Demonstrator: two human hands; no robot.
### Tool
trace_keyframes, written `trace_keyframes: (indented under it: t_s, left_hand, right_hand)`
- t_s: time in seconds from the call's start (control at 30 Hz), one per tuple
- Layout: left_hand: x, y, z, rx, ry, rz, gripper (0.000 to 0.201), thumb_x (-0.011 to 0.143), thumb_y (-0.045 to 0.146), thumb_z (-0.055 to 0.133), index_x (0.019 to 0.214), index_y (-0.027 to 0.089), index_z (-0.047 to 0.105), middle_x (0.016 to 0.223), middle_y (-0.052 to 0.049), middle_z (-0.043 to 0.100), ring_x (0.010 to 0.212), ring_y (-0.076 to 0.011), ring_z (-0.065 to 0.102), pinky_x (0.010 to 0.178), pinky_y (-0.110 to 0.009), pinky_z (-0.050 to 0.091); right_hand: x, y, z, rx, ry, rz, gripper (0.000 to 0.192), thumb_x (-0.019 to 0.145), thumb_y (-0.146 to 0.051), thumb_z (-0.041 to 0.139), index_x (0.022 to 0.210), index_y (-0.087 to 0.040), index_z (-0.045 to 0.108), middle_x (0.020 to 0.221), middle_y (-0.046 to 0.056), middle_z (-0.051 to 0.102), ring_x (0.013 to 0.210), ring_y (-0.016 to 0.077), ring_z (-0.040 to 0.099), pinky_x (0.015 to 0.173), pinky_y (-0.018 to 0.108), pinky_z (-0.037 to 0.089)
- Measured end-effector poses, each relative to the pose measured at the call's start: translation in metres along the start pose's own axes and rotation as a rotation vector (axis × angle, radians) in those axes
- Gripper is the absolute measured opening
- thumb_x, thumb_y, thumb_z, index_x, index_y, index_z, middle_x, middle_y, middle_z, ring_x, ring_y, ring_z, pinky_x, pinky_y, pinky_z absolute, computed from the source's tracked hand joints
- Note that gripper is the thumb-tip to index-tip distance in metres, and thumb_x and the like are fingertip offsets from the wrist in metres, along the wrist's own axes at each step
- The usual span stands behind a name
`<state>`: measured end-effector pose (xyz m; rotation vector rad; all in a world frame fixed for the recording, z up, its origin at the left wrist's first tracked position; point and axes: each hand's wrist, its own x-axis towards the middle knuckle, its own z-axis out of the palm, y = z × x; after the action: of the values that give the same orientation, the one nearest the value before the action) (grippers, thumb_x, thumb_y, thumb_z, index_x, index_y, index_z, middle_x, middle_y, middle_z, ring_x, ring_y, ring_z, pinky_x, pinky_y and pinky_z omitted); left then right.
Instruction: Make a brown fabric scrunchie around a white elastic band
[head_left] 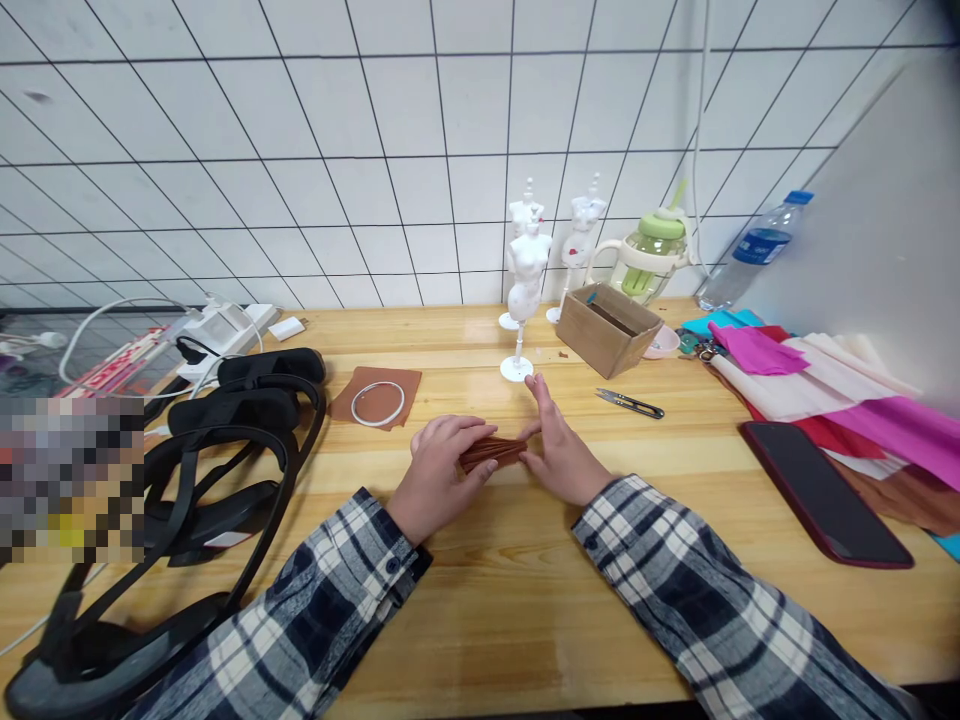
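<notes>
Between my two hands is a bunched, pleated piece of brown fabric (491, 453), held just above the wooden table. My left hand (442, 470) is closed around its left part, fingers over the top and thumb along the near side. At its right end, my right hand (559, 455) pinches the fabric, with one finger raised away from it. A flat brown fabric piece (343, 402) lies to the left, with a white ring (378, 403) on top. Small thread snips (630, 403) rest right of my hands. Straight ahead stands a white mini dress form (528, 285).
A cardboard box (604, 335), a green-lidded cup (652, 250) and a water bottle (757, 250) stand at the back right. Colourful fabrics (825, 385) and a phone (825, 495) lie right. Black headsets (247, 430) and a power strip (225, 325) occupy the left.
</notes>
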<state>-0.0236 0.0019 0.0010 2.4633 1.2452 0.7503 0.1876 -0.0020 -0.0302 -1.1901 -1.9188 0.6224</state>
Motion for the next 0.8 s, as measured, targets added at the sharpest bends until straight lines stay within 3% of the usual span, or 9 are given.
trace_keyframes:
  t_s: [0.13, 0.33, 0.47, 0.57, 0.8]
  left_hand:
    - [-0.002, 0.003, 0.001, 0.101, -0.039, 0.062, 0.039, 0.089, 0.033, 0.055, 0.127, 0.024, 0.054, 0.13, -0.007, 0.059, 0.126, -0.0265, 0.044, 0.107, -0.05, 0.026]
    - [-0.003, 0.005, 0.004, 0.07, -0.103, 0.071, 0.048, 0.087, 0.04, 0.056, 0.131, 0.022, 0.049, 0.134, -0.007, 0.056, 0.133, -0.0267, 0.039, 0.113, -0.052, 0.019]
    - [-0.002, 0.006, 0.002, -0.025, -0.088, -0.001, 0.05, 0.082, 0.035, 0.064, 0.129, 0.025, 0.049, 0.113, -0.004, 0.067, 0.113, -0.0222, 0.056, 0.113, -0.052, 0.018]
    - [-0.002, 0.009, -0.001, -0.064, -0.078, -0.028, 0.055, 0.082, 0.028, 0.063, 0.133, 0.028, 0.043, 0.096, 0.001, 0.071, 0.099, -0.0192, 0.062, 0.113, -0.054, 0.01]
    - [-0.003, 0.011, -0.001, -0.179, -0.101, -0.046, 0.062, 0.084, 0.018, 0.057, 0.14, 0.03, 0.033, 0.085, 0.005, 0.073, 0.091, -0.0179, 0.065, 0.112, -0.057, -0.001]
  right_hand:
    - [-0.001, -0.006, 0.003, 0.109, 0.035, 0.007, 0.099, 0.079, -0.009, 0.053, 0.149, -0.032, -0.015, 0.154, 0.015, 0.019, 0.073, 0.0122, 0.063, 0.086, 0.04, 0.053]
    - [-0.006, -0.023, 0.012, 0.173, 0.039, -0.047, 0.097, 0.08, -0.011, 0.054, 0.148, -0.036, -0.011, 0.153, 0.012, 0.024, 0.073, 0.0118, 0.063, 0.087, 0.043, 0.053]
    - [-0.007, -0.026, 0.012, 0.207, 0.053, -0.04, 0.095, 0.082, -0.013, 0.054, 0.148, -0.036, -0.011, 0.152, 0.014, 0.024, 0.074, 0.0115, 0.063, 0.088, 0.042, 0.053]
    - [-0.007, -0.027, 0.013, 0.223, 0.041, -0.027, 0.096, 0.081, -0.012, 0.054, 0.148, -0.035, -0.011, 0.152, 0.014, 0.024, 0.076, 0.0115, 0.064, 0.087, 0.041, 0.054]
    - [-0.008, -0.032, 0.011, 0.221, 0.036, -0.056, 0.094, 0.081, -0.016, 0.057, 0.149, -0.034, -0.006, 0.15, 0.014, 0.028, 0.086, 0.0157, 0.064, 0.095, 0.047, 0.047]
